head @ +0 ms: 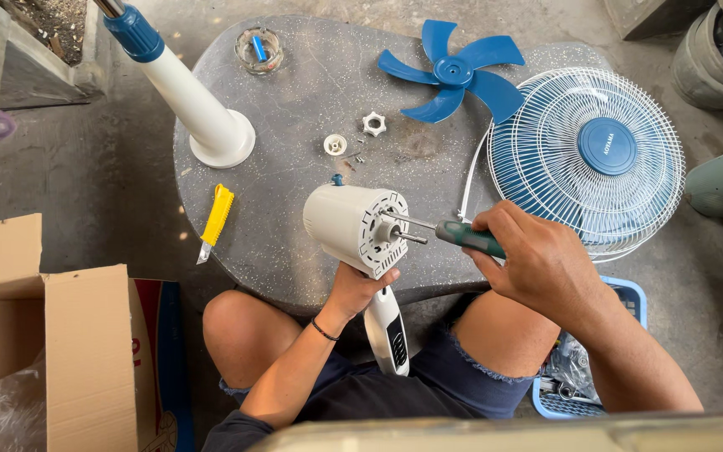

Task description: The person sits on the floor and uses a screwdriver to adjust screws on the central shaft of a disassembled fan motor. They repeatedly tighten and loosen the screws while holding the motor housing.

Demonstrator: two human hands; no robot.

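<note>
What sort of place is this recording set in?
Probably an outdoor yard or informal home repair spot, not a proper workshop: the person sits low at a rough stone slab on bare concrete, with the blue fan blade, fan grille and an open cardboard box spread around.

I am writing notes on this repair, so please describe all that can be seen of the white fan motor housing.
The fan motor housing is a rounded, cream-white body that looks like plastic. It lies on its side at the near edge of the grey stone table, its round front face with slots and a short metal shaft turned to the right. A white neck with a dark control panel hangs down from it. The left hand grips it from below. The screwdriver, held by the right hand, has its tip at the front face.
</note>
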